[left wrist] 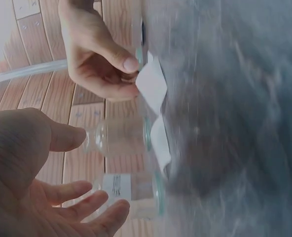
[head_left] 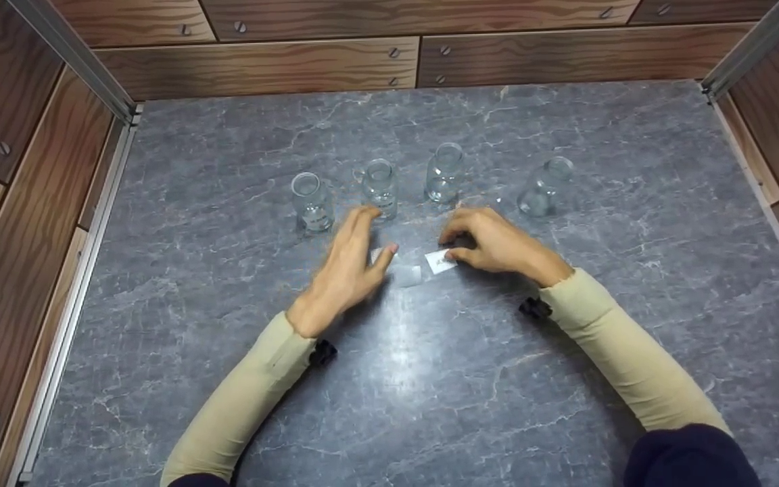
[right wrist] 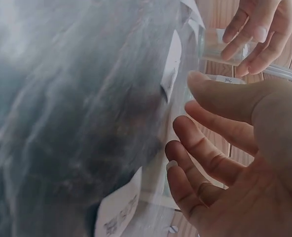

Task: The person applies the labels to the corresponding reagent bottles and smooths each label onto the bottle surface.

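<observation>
My left hand (head_left: 345, 267) is held over the table with its fingers spread and relaxed, holding nothing. In the left wrist view its thumb and fingertips are near clear glass bottles, one bearing a printed label (left wrist: 117, 187). My right hand (head_left: 498, 243) hovers with loosely curved fingers, its thumb over the edge of a white printed paper label (head_left: 438, 262). A gap shows between thumb and fingers in the right wrist view, with the printed label (right wrist: 119, 210) below them. Another pale label (head_left: 408, 275) lies between the hands; a third is partly hidden by the left thumb.
Beyond the hands stand a labelled bottle (head_left: 312, 203) at left, a second bottle (head_left: 381, 188), a third bottle (head_left: 443, 174) and a cone-shaped glass flask (head_left: 545, 188) at right. Wood-patterned walls (head_left: 254, 71) and metal rails (head_left: 85, 270) bound the grey marbled table (head_left: 430, 419).
</observation>
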Action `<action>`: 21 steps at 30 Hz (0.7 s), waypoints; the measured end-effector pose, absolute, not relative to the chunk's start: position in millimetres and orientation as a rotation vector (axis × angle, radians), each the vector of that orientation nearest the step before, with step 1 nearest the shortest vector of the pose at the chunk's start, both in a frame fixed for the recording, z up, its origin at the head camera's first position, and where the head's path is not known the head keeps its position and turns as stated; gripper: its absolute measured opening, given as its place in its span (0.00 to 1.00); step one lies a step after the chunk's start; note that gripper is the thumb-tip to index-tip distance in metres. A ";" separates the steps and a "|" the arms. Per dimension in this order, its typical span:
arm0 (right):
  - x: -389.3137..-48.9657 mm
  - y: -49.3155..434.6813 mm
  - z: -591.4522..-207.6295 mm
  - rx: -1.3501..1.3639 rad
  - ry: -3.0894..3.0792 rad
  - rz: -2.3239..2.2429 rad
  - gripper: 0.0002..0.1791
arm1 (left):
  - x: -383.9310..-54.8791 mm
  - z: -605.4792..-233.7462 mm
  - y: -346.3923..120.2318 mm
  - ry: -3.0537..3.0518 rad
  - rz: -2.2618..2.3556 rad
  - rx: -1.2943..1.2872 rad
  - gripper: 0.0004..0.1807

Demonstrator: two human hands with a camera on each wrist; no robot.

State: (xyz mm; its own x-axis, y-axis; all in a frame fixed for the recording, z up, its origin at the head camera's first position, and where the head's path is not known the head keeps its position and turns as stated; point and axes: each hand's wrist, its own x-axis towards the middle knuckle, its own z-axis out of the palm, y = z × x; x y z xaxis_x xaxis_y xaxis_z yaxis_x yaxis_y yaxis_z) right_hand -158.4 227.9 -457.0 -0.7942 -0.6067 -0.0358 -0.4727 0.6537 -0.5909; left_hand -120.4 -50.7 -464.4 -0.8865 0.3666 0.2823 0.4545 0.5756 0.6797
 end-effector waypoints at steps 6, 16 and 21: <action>-159.2 230.0 -457.3 -0.872 2.621 -0.819 0.08 | -115.3 -465.1 -36.6 -2.743 -1.199 -0.772 0.30; -160.8 226.3 -457.2 -0.746 2.640 -0.812 0.06 | -119.4 -466.4 -15.1 -2.824 -1.105 -0.803 0.27; -162.6 223.0 -454.8 -0.627 2.633 -0.784 0.06 | -123.1 -467.2 -5.1 -2.917 -1.071 -0.798 0.27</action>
